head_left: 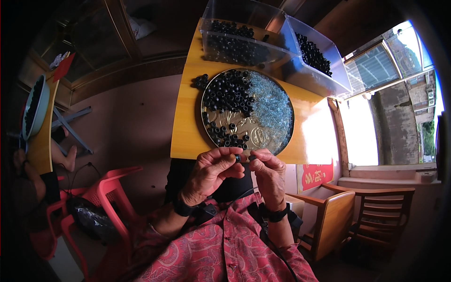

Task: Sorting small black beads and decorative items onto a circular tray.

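Both hands meet just above the near edge of a round metal tray (235,121). Between thumb and fingertips, my left hand (210,170) pinches a small black cylindrical part (237,158) with a bluish spot at its end. Close beside it, my right hand (270,175) is closed in a pinch on a tiny dark piece (252,158), mostly covered by the fingertips. Loose black ring-shaped parts (229,90) cover the tray's left side. On its right lies a heap of small clear-blue pieces (271,105), too fine to make out singly.
Behind the tray, clear plastic bins (286,56) hold many more black parts. Several stray ones (200,81) lie on the yellow table (185,127). Red plastic chairs (110,188) stand at left, wooden chairs (336,221) at right. Another person's foot (70,158) shows at far left.
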{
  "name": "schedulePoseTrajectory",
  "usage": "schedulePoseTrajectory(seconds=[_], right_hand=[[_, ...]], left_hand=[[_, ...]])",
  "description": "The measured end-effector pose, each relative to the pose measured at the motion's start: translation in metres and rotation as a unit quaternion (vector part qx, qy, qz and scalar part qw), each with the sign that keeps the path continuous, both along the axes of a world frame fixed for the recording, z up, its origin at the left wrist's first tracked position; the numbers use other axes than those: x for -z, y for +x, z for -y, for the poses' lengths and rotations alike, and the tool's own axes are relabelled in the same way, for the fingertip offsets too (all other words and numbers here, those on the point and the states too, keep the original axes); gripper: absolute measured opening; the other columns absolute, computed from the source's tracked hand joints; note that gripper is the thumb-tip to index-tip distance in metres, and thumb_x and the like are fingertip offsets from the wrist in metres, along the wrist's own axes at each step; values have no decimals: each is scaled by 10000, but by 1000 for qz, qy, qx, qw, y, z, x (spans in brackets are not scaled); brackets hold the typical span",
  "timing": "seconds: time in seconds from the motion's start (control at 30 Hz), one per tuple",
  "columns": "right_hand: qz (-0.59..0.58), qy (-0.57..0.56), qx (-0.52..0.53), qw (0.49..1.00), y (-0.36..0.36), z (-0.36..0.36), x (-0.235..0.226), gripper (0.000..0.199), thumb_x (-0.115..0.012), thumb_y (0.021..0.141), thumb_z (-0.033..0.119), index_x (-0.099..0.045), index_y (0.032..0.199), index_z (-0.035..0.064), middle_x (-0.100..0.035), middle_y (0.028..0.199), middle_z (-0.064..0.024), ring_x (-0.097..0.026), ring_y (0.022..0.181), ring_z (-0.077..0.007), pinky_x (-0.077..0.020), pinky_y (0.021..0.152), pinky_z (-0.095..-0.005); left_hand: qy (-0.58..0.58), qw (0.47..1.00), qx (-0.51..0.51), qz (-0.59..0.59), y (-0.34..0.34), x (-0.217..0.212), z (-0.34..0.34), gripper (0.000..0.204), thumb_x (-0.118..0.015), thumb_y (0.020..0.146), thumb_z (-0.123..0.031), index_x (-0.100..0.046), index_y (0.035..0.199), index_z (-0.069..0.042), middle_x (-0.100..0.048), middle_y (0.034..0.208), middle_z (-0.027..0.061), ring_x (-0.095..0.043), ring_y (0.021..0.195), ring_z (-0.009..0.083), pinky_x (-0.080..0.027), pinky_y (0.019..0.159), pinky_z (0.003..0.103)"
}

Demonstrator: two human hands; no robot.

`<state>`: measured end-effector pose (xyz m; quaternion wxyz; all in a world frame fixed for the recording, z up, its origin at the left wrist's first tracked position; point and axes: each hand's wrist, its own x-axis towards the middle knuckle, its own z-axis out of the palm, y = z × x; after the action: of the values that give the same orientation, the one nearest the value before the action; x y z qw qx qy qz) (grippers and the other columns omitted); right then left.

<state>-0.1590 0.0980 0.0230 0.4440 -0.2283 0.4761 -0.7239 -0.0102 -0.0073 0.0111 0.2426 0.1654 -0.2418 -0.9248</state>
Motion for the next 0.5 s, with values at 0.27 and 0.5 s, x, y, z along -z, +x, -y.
schedulePoseTrajectory(seconds=[0.27,0.5], right_hand=[[-54,7,-3,999,5,0,-3,157,-662,864,-13,-680,1019,5,-607,984,-56,-572,850,-121,-457,758,-239],[-180,46,36,982,10,-1,-4,150,-725,821,-10,-698,968,-3,-636,914,-49,-602,860,-112,-471,759,-219]], left_hand=[[19,1000,4,7,-2,3,-1,231,-602,943,-106,-626,1148,-1,-688,962,100,-682,790,150,-595,724,296],[8,1000,-20,14,-4,-1,-4,227,-608,939,-98,-631,1146,-6,-690,925,84,-686,801,144,-598,742,298]])
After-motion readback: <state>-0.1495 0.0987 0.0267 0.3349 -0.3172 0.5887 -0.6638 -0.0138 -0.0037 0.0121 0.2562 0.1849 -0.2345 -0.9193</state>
